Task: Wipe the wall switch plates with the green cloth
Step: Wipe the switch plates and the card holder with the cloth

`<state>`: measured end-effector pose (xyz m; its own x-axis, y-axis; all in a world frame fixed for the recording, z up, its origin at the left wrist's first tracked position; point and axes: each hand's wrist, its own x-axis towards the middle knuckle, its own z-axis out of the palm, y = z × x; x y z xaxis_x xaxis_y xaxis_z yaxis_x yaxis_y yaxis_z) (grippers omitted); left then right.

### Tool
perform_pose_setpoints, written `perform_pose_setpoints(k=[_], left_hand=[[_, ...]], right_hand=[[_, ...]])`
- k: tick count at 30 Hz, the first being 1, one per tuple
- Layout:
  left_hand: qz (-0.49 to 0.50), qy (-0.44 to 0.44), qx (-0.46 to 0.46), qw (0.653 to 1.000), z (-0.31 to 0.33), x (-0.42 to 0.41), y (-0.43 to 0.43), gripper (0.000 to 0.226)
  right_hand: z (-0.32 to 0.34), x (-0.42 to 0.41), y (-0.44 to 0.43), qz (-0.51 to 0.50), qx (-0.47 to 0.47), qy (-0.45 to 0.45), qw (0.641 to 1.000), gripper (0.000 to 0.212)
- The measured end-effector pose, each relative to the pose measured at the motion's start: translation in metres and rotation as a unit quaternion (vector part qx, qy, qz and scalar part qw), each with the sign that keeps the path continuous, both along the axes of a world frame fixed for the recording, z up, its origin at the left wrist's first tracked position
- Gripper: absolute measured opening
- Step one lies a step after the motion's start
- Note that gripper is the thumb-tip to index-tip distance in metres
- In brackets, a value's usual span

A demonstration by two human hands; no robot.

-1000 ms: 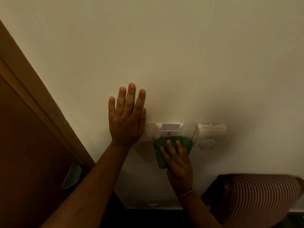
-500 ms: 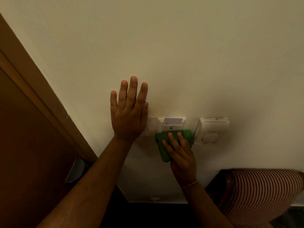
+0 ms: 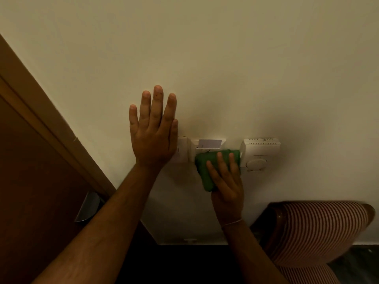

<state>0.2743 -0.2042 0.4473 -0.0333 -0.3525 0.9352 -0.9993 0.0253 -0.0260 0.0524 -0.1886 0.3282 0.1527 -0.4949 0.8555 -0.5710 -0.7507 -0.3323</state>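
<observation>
The right hand (image 3: 226,181) pressed the folded green cloth (image 3: 207,169) flat against the wall (image 3: 225,58), fingers spread over it, so the hand was clamped on the cloth more by pressure than by a closed grip. The cloth covered the lower part of the key-card holder (image 3: 208,145), which still held a white card (image 3: 210,142) in its upper slot, and its right edge touched the thermostat (image 3: 261,153). The left hand (image 3: 153,138) lay open and flat on the wall, holding nothing; its palm hid a part of the switch plate (image 3: 182,149) just beside the card holder. The two hands were apart, with the card holder between them.

Some things could go wrong from here, I think. If the cloth went upward, it could catch the card and pull it out of the slot. A hard push to the right could turn the round dial of the thermostat. The switch under the left palm could be pressed by accident, and this plate would stay unwiped until the hand left it.
</observation>
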Motion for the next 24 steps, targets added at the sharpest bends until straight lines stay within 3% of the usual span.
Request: perform_pose_setpoints(k=[5, 13, 17, 24], left_hand=[[0.004, 0.0, 0.0, 1.0, -0.001, 0.0, 0.001, 0.069], [0.011, -0.007, -0.002, 1.0, -0.002, 0.001, -0.001, 0.067], [0.006, -0.004, -0.003, 1.0, -0.001, 0.0, 0.0, 0.067], [0.012, -0.011, -0.002, 1.0, -0.002, 0.001, 0.0, 0.068]], right_hand=[[0.006, 0.031, 0.011, 0.021, 0.023, -0.065, 0.997, 0.069], [0.017, 0.046, 0.011, 0.054, -0.031, 0.05, 0.997, 0.048], [0.013, 0.016, 0.001, 0.0, -0.007, -0.008, 1.0, 0.067], [0.013, 0.052, 0.011, -0.001, 0.011, -0.023, 1.0, 0.053]])
